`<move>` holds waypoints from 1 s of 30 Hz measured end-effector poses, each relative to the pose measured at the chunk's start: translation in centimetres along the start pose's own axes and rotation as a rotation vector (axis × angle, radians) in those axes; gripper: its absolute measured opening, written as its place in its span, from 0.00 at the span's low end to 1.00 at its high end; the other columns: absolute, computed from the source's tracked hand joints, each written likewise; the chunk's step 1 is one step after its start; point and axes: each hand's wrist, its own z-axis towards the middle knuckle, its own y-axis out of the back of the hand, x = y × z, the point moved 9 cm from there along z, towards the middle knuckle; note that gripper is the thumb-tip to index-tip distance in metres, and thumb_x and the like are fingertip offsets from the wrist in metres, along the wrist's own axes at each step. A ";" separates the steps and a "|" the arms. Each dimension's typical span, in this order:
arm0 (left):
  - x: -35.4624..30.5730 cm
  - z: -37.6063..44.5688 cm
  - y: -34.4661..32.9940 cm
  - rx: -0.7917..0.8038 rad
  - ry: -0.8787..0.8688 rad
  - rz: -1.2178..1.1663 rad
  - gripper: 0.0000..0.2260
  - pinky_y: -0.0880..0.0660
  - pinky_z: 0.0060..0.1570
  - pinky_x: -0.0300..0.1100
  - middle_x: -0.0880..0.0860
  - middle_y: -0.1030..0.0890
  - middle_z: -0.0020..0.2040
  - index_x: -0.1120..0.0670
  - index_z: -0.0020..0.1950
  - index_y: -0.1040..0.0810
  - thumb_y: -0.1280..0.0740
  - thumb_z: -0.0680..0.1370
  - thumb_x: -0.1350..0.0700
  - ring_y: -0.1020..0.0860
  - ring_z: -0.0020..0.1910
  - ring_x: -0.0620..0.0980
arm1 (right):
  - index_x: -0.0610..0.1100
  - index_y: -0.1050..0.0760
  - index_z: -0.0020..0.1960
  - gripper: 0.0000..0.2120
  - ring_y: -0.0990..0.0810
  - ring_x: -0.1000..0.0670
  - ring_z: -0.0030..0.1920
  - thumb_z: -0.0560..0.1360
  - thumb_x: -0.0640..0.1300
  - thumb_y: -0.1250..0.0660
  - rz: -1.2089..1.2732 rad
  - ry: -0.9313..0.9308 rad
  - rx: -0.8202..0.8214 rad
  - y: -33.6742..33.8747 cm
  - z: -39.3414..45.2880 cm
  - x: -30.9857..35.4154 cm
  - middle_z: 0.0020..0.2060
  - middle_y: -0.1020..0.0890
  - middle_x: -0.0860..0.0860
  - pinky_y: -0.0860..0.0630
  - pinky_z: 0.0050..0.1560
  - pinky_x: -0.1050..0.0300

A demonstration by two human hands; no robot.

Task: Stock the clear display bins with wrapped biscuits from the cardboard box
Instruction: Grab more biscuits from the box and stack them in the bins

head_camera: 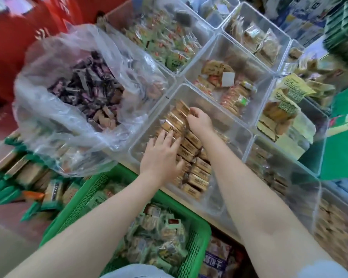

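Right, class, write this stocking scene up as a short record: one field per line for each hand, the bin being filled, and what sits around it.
Left hand: fingers spread flat on the tan wrapped biscuits
Right hand: pinching a packet at the far end of the row
Bin in use: clear display bin, biscuits lined along its left side
Left of bin: clear plastic bag of dark-wrapped sweets
Below the bin: green basket of wrapped snacks
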 end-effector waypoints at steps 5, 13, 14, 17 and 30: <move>-0.1 -0.2 0.4 -0.019 -0.006 -0.008 0.30 0.46 0.77 0.57 0.55 0.43 0.81 0.49 0.81 0.43 0.46 0.81 0.40 0.47 0.81 0.56 | 0.52 0.44 0.81 0.28 0.36 0.45 0.76 0.83 0.48 0.42 -0.019 0.014 0.096 -0.2 -1.9 0.0 0.77 0.34 0.49 0.38 0.76 0.41; -3.0 -2.4 2.4 -0.202 -0.061 -0.099 0.18 0.37 0.69 0.58 0.58 0.24 0.68 0.55 0.66 0.22 0.35 0.78 0.51 0.31 0.70 0.58 | 0.50 0.21 0.54 0.09 0.17 0.44 0.50 0.80 0.41 0.39 0.287 0.101 -0.118 6.4 -16.3 -6.8 0.48 0.16 0.46 0.18 0.52 0.45; -5.6 -2.9 2.5 -0.216 -0.096 -0.104 0.17 0.35 0.66 0.58 0.59 0.22 0.65 0.56 0.63 0.20 0.36 0.77 0.50 0.28 0.67 0.60 | 0.49 0.20 0.51 0.10 0.16 0.46 0.46 0.81 0.40 0.39 0.335 0.092 -0.145 8.2 -18.9 -8.7 0.44 0.16 0.45 0.18 0.49 0.48; -17.1 -5.9 1.5 -0.191 -0.288 -0.215 0.17 0.27 0.48 0.52 0.58 0.18 0.47 0.57 0.50 0.17 0.40 0.76 0.47 0.21 0.48 0.61 | 0.47 0.19 0.45 0.12 0.18 0.48 0.39 0.80 0.37 0.39 0.491 0.043 -0.297 14.3 -27.2 -15.8 0.40 0.16 0.42 0.21 0.41 0.51; -62.0 -30.2 -16.8 0.182 -0.925 -0.288 0.16 0.30 0.63 0.54 0.54 0.23 0.63 0.52 0.61 0.19 0.39 0.78 0.49 0.26 0.63 0.58 | 0.41 0.20 0.46 0.09 0.20 0.50 0.38 0.79 0.42 0.39 0.595 -0.675 -0.793 32.0 -59.1 -62.3 0.39 0.18 0.46 0.22 0.40 0.57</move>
